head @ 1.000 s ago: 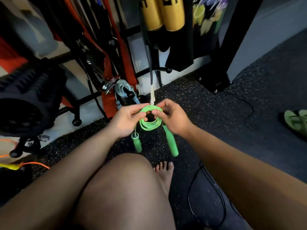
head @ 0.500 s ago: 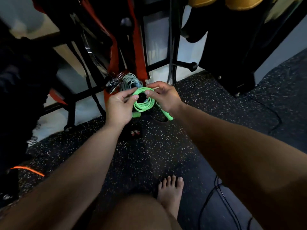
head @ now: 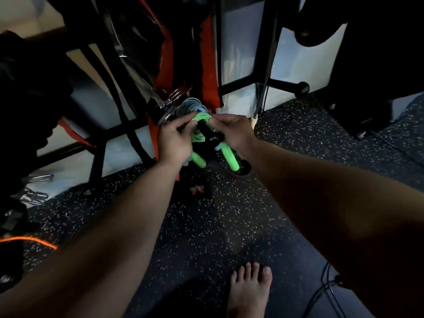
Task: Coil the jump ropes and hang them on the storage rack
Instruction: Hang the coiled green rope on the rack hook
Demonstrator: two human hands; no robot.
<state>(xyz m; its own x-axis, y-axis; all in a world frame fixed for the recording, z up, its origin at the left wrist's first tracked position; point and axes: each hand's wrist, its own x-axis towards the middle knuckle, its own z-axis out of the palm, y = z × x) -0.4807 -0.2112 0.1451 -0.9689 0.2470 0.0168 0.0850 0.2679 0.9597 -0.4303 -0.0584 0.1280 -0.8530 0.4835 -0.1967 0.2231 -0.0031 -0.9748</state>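
Pinching green jump rope coil: left hand, right hand. Light, limp, springy; grip bundled loops, handles dangling.

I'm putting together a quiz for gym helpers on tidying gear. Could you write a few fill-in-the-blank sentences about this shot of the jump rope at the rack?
1. The left hand and right hand both hold a coiled jump rope whose colour is ____.
2. The number of handles hanging below the coil is ____.
3. The foot on the speckled floor has no shoe; it is ____.

Missing words: green; two; bare.
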